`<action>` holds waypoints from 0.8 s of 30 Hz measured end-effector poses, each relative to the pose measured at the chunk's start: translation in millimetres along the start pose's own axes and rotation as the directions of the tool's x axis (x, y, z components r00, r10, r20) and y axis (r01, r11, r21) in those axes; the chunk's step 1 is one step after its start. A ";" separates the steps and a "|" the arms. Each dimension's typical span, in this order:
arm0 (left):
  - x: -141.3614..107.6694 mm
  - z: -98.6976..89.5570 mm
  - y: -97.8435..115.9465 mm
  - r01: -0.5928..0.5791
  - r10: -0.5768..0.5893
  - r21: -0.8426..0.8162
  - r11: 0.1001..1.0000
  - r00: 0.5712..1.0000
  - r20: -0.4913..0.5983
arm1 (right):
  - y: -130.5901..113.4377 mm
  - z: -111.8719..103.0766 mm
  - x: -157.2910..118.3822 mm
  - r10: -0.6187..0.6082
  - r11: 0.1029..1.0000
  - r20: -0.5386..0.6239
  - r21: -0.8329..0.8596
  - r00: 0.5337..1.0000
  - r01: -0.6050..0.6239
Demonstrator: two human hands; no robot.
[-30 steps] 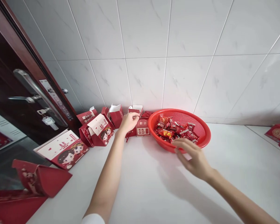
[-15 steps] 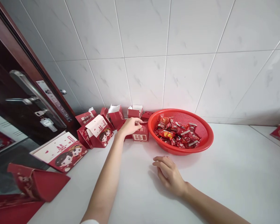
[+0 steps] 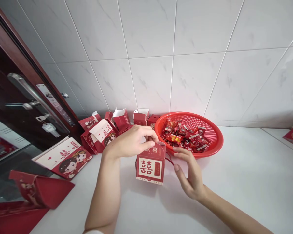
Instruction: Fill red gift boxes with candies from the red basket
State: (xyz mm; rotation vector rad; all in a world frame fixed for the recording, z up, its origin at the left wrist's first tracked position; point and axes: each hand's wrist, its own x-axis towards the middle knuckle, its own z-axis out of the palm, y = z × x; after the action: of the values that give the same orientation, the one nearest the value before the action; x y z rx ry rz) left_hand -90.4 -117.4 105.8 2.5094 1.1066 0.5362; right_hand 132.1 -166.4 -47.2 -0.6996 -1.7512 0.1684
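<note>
And here's the left hand (image 3: pixel 134 141), fingers clasped over the top of a small red card box (image 3: pixel 150 167) at the centre of the frame! Its cream panel shows a bold red 囍, with 喜 above and another character partly covered by the fingers. To its right, the right hand (image 3: pixel 191 177) has thumb and fingers parted beside a thin red cord (image 3: pixel 169 160); whether it touches, I can't tell. Just behind sits an oval red plastic basket (image 3: pixel 207 125), its wall perforated, piled with shiny wrapped sweets (image 3: pixel 185 138). Left of frame, a cartoon-faced carton (image 3: pixel 64 159) carries 囍 too, on the smooth white worktop (image 3: pixel 246 169).
</note>
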 end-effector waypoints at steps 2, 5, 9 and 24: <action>-2.3 2.1 8.0 -0.088 0.088 0.002 0.996 0.995 0.040 | -5.4 -15.7 15.7 -0.009 1.000 -0.016 -0.002 1.000 0.009; -1.8 8.5 19.9 -0.203 0.202 0.005 0.979 0.975 0.090 | -10.8 -37.7 34.5 -0.080 0.997 0.202 0.009 0.976 0.080; 2.7 29.2 35.0 -0.355 0.350 0.018 0.935 0.929 0.122 | -15.2 -56.7 35.3 -0.123 0.990 0.408 -0.013 0.905 0.140; -33.3 93.1 19.3 -0.226 0.252 -0.238 0.945 0.964 0.085 | -14.7 -53.8 -20.7 -0.160 0.873 0.459 -0.347 0.874 0.342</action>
State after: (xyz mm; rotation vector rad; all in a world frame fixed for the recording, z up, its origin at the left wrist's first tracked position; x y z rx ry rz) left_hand -55.6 -169.6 27.0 2.4508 0.6604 0.5408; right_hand 179.1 -202.4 -41.2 -0.7631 -2.3148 -0.2773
